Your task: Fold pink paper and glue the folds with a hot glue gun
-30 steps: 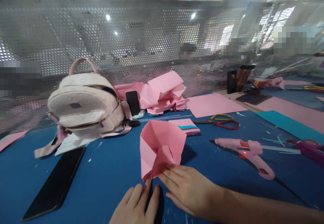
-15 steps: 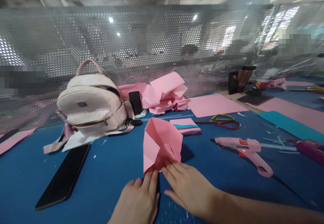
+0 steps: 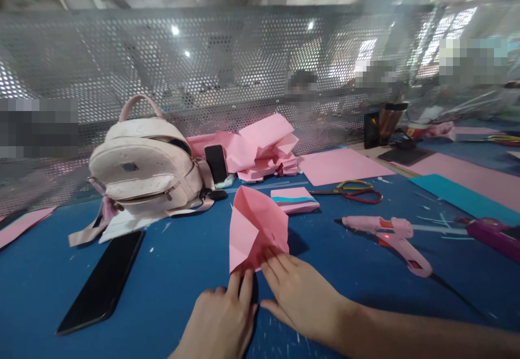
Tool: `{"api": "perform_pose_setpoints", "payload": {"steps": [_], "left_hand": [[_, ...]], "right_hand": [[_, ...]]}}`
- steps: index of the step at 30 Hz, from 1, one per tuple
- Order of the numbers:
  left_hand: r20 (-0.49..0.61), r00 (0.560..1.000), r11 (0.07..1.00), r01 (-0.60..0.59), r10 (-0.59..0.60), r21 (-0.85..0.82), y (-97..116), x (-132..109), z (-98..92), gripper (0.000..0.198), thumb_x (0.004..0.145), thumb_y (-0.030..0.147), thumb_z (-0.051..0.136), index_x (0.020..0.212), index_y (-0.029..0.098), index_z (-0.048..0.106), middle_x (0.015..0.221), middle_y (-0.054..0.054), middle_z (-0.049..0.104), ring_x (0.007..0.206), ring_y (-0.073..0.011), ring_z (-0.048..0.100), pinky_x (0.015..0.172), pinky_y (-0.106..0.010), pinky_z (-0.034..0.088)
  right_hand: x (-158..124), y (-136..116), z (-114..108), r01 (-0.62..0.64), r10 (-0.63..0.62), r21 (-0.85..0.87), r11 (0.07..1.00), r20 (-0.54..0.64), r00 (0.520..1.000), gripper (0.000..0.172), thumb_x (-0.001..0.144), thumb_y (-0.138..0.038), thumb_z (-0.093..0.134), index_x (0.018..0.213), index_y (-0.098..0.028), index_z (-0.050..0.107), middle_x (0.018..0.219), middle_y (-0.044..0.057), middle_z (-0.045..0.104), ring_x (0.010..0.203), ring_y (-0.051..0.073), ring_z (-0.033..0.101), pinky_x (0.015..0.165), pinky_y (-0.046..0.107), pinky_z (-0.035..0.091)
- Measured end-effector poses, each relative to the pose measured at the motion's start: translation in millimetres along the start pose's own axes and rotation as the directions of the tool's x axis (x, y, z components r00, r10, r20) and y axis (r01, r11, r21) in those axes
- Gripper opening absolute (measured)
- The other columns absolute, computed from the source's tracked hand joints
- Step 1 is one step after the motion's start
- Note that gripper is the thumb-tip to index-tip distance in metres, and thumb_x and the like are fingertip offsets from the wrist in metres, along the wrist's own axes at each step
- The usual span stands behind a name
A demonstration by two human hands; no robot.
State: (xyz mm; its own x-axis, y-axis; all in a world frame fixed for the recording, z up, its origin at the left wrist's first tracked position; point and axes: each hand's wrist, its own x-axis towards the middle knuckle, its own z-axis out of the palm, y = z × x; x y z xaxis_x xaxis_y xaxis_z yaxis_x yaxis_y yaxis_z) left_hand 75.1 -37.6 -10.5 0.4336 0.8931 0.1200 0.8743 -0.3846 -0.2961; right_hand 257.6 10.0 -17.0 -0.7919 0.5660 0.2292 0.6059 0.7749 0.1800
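A folded sheet of pink paper (image 3: 244,234) stands on the blue table in front of me, creased into an open, pocket-like shape. My left hand (image 3: 221,313) touches its near lower edge with two fingers stretched out and slightly apart; the other fingers are bent under. Inside the fold, the fingers of my right hand (image 3: 298,291) lie stretched on the paper's near right part, with the thumb apart. My right fingertips are partly hidden by the paper. Behind the folded sheet lies a flat pink paper packet (image 3: 298,206) with a blue stripe.
Scissors (image 3: 357,191) and a pink glue gun (image 3: 400,234) lie to the right, near blue card (image 3: 463,194). On the left are a black phone (image 3: 101,283) and a cream backpack (image 3: 142,164). Crumpled pink paper (image 3: 268,148) stands before a perforated metal screen (image 3: 244,61).
The two stretched fingers of my left hand have spread a little and drawn slightly back. The pink paper's right side has shifted slightly left. My right hand stays on the paper.
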Motion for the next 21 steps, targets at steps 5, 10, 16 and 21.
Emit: {"api": "perform_pose_setpoints", "payload": {"steps": [5, 10, 16, 21], "left_hand": [[-0.024, 1.000, 1.000, -0.015, 0.014, -0.026, 0, 0, 0.0, 0.049, 0.084, 0.019, 0.064, 0.133, 0.016, 0.060, 0.116, -0.015, 0.071, 0.056, -0.0181, 0.072, 0.048, -0.027, 0.056], [-0.044, 0.999, 1.000, -0.029, 0.029, -0.001, -1, 0, 1.9, 0.050, 0.082, 0.012, 0.061, 0.132, 0.015, 0.061, 0.113, -0.013, 0.073, 0.055, -0.0164, 0.071, 0.048, -0.023, 0.055], [0.035, 0.998, 0.996, -0.053, 0.056, -0.078, -7, 4, -3.5, 0.052, 0.083, 0.017, 0.060, 0.134, 0.017, 0.058, 0.107, -0.012, 0.074, 0.059, -0.0200, 0.073, 0.050, -0.027, 0.056], [0.056, 0.998, 0.998, -0.032, 0.035, -0.046, -8, 5, -7.2, 0.049, 0.084, 0.021, 0.060, 0.133, 0.021, 0.059, 0.102, -0.013, 0.073, 0.052, -0.0206, 0.071, 0.045, -0.025, 0.049]], "right_hand": [[7, 0, -4, 0.047, -0.050, 0.086, 0.995, 0.027, 0.998, 0.046, 0.097, -0.038, 0.050, 0.125, -0.004, 0.064, 0.124, 0.019, 0.068, 0.110, 0.031, 0.063, 0.095, 0.041, 0.049], [14, 0, -12, -0.018, -0.001, 0.163, 0.986, 0.117, 0.993, 0.039, 0.092, -0.026, 0.052, 0.124, -0.007, 0.064, 0.122, 0.017, 0.068, 0.105, 0.029, 0.064, 0.092, 0.041, 0.050], [15, -1, -9, -0.061, 0.038, 0.164, 0.985, 0.138, 0.990, 0.040, 0.090, -0.024, 0.054, 0.124, -0.006, 0.063, 0.122, 0.018, 0.067, 0.108, 0.031, 0.062, 0.094, 0.043, 0.049], [16, 0, -10, -0.050, 0.030, 0.142, 0.989, 0.142, 0.989, 0.043, 0.091, -0.024, 0.052, 0.129, -0.006, 0.061, 0.125, 0.018, 0.066, 0.111, 0.033, 0.061, 0.097, 0.045, 0.048]]}}
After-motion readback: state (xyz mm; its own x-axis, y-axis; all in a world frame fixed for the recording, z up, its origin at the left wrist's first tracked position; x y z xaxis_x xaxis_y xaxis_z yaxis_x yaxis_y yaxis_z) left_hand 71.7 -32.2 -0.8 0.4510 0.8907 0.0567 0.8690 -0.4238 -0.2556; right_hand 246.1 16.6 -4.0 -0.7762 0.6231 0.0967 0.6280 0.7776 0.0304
